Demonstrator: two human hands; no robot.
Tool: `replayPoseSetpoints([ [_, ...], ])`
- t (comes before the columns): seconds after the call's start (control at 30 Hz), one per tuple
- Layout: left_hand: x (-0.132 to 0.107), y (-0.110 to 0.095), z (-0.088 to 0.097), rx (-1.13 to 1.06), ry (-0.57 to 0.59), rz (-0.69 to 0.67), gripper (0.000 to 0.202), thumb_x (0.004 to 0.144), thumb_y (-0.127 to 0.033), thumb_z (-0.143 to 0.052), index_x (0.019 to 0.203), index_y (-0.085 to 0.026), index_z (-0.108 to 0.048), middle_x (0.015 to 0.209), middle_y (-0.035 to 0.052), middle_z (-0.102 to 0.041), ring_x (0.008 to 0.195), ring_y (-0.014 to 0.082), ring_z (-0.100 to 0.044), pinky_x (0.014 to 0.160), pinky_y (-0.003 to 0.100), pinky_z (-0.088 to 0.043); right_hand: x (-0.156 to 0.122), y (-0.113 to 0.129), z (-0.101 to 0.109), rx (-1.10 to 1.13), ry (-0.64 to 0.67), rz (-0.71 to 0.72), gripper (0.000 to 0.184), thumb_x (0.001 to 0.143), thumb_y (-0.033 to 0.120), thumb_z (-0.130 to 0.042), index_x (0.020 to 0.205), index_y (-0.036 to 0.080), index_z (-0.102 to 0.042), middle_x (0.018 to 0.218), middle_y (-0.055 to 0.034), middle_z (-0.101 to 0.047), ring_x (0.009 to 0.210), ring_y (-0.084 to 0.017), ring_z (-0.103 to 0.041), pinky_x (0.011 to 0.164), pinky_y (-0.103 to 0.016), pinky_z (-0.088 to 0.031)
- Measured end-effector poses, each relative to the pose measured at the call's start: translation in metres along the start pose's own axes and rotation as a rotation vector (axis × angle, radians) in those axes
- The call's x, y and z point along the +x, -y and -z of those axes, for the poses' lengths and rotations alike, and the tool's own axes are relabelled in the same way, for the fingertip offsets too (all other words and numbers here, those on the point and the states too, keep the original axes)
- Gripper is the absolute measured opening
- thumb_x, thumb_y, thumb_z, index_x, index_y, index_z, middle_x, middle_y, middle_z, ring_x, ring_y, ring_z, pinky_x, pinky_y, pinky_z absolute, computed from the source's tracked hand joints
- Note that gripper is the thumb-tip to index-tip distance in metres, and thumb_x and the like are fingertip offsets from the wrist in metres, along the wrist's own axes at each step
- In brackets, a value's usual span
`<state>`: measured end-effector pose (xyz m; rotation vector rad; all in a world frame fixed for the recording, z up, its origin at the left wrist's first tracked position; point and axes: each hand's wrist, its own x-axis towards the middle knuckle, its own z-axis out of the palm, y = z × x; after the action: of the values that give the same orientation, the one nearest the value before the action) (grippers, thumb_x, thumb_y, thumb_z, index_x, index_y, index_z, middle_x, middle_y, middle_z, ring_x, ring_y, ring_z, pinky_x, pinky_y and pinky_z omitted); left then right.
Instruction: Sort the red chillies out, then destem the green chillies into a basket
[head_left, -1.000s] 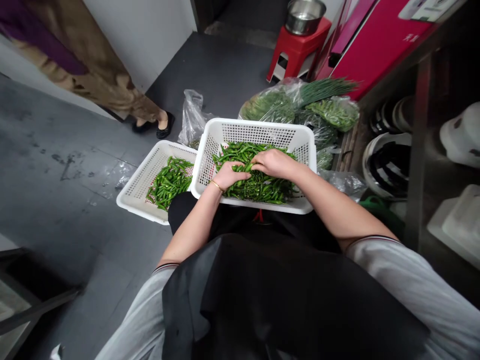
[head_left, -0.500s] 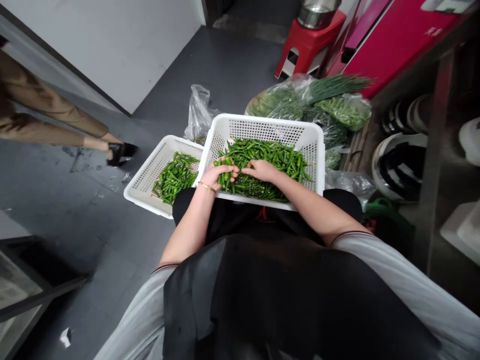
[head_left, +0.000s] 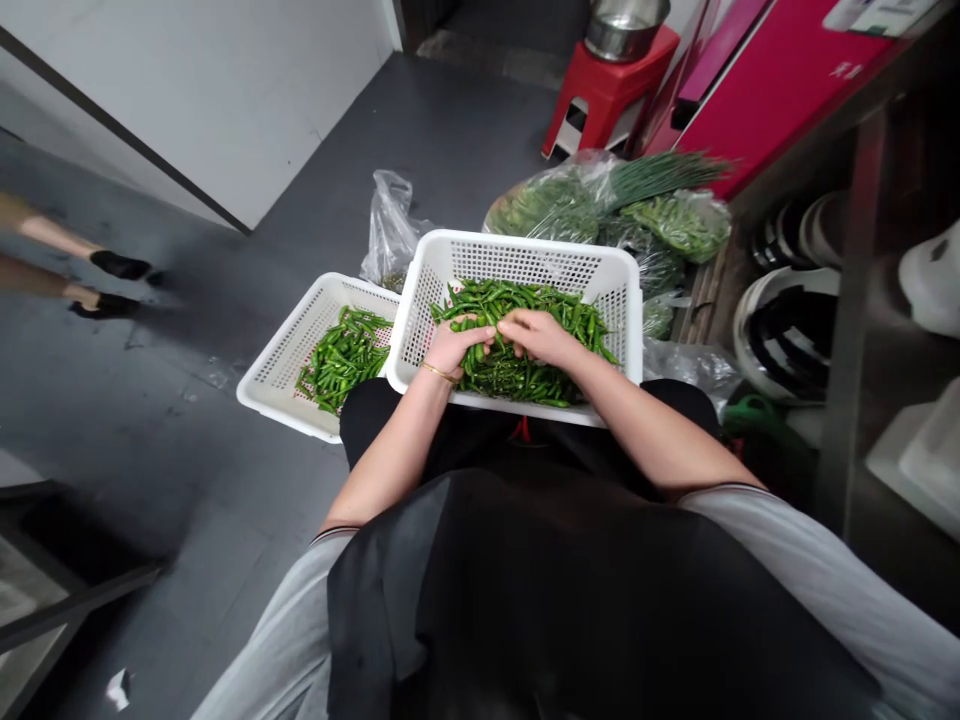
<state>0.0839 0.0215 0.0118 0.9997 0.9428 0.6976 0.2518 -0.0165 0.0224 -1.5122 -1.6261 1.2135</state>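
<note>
Dark grey floor [head_left: 195,560] around; beyond, plastic-bagged greens [head_left: 547,205] near a red plastic stool [head_left: 606,85]. In a white perforated basket [head_left: 525,260], a broad heap of green chilies [head_left: 551,300]. Left hand [head_left: 448,350] curled around several chilies; right hand [head_left: 538,337] bent in close against it, whether pinching one impossible to tell. Seemingly midway: plenty left here, a smaller chili heap [head_left: 345,362] in the second basket [head_left: 274,378] alongside, finished or not unclear.

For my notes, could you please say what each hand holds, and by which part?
The left hand holds green peppers, the gripped part hidden; whether the right hand holds any cannot be told.
</note>
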Motion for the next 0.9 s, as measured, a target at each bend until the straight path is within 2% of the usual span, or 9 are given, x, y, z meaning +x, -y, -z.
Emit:
replayPoseSetpoints([
  [0.1, -0.006, 0.0, -0.001, -0.071, -0.009, 0.027, 0.035, 0.055, -0.039, -0.081, 0.063, -0.015, -0.057, 0.055, 0.0, -0.057, 0.048, 0.0095, -0.05, 0.047, 0.024, -0.038, -0.017, -0.001, -0.014, 0.065, 0.047, 0.006, 0.034, 0.092, 0.04, -0.042, 0.077, 0.016, -0.06, 0.05, 0.0045, -0.053, 0.043, -0.008, -0.047, 0.048, -0.02, -0.037],
  [0.17, -0.01, 0.0, -0.003, -0.025, -0.036, 0.026, 0.035, 0.058, -0.042, -0.079, 0.067, -0.016, -0.058, 0.057, -0.0001, -0.057, 0.05, 0.0106, -0.05, 0.05, 0.026, -0.04, -0.021, 0.001, -0.018, -0.05, 0.021, 0.049, 0.032, 0.091, 0.034, -0.043, 0.069, 0.016, -0.059, 0.049, 0.0042, -0.052, 0.046, -0.009, -0.049, 0.052, -0.02, -0.039],
  [0.23, -0.015, -0.004, -0.009, 0.121, -0.081, -0.082, 0.032, 0.058, -0.04, -0.08, 0.07, -0.017, -0.06, 0.064, 0.0008, -0.06, 0.06, 0.0139, -0.055, 0.059, 0.028, -0.045, -0.021, 0.005, -0.014, -0.228, 0.057, 0.054, 0.034, 0.091, 0.03, -0.044, 0.064, 0.016, -0.059, 0.051, 0.002, -0.054, 0.052, -0.01, -0.052, 0.057, -0.021, -0.04],
  [0.3, -0.019, -0.013, -0.014, 0.29, -0.095, -0.24, 0.028, 0.056, -0.033, -0.082, 0.07, -0.018, -0.063, 0.073, 0.0027, -0.064, 0.077, 0.0183, -0.06, 0.073, 0.03, -0.047, -0.018, 0.006, -0.008, -0.43, 0.206, -0.018, 0.036, 0.092, 0.029, -0.044, 0.065, 0.015, -0.063, 0.057, -0.0016, -0.06, 0.058, -0.013, -0.057, 0.06, -0.023, -0.042],
  [0.4, -0.021, -0.029, -0.013, 0.281, -0.105, -0.339, 0.025, 0.056, -0.029, -0.083, 0.07, -0.018, -0.065, 0.085, 0.0046, -0.067, 0.089, 0.0205, -0.061, 0.081, 0.031, -0.048, -0.011, -0.004, -0.004, -0.834, 0.294, -0.123, 0.029, 0.093, 0.031, -0.047, 0.094, 0.013, -0.071, 0.084, -0.012, -0.07, 0.073, -0.02, -0.065, 0.065, -0.027, -0.045],
  [0.53, -0.015, -0.033, 0.007, -0.046, -0.176, -0.114, 0.026, 0.057, -0.03, -0.08, 0.069, -0.015, -0.062, 0.071, 0.0037, -0.066, 0.064, 0.0148, -0.06, 0.066, 0.03, -0.049, 0.004, -0.031, -0.018, -1.135, 0.3, -0.001, 0.038, 0.096, 0.023, -0.038, 0.126, 0.02, -0.061, 0.117, -0.0193, -0.062, 0.086, -0.025, -0.067, 0.067, -0.031, -0.046],
  [0.63, -0.012, -0.021, 0.022, -0.109, -0.172, -0.007, 0.03, 0.05, -0.025, -0.082, 0.072, -0.013, -0.064, 0.063, 0.0014, -0.064, 0.058, 0.0131, -0.058, 0.061, 0.028, -0.048, 0.015, -0.044, -0.024, -1.129, 0.361, 0.036, 0.036, 0.096, 0.018, -0.035, 0.115, 0.013, -0.065, 0.114, -0.0201, -0.062, 0.088, -0.024, -0.067, 0.07, -0.031, -0.046],
  [0.8, -0.006, 0.0, 0.017, -0.06, -0.077, 0.033, 0.034, 0.047, -0.024, -0.086, 0.07, -0.014, -0.063, 0.068, 0.0002, -0.066, 0.065, 0.0136, -0.061, 0.069, 0.03, -0.051, 0.016, -0.025, -0.001, -0.745, 0.04, 0.05, 0.023, 0.094, 0.026, -0.046, 0.097, 0.013, -0.064, 0.095, -0.0111, -0.069, 0.085, -0.02, -0.065, 0.073, -0.027, -0.045],
  [0.9, -0.002, 0.005, -0.001, -0.046, -0.017, 0.004, 0.038, 0.044, -0.021, -0.087, 0.072, -0.014, -0.062, 0.073, -0.0005, -0.068, 0.071, 0.0127, -0.063, 0.076, 0.029, -0.05, 0.009, -0.003, 0.01, -0.527, -0.033, 0.074, 0.024, 0.097, 0.029, -0.041, 0.098, 0.014, -0.059, 0.078, -0.0058, -0.067, 0.071, -0.017, -0.062, 0.068, -0.026, -0.046],
])
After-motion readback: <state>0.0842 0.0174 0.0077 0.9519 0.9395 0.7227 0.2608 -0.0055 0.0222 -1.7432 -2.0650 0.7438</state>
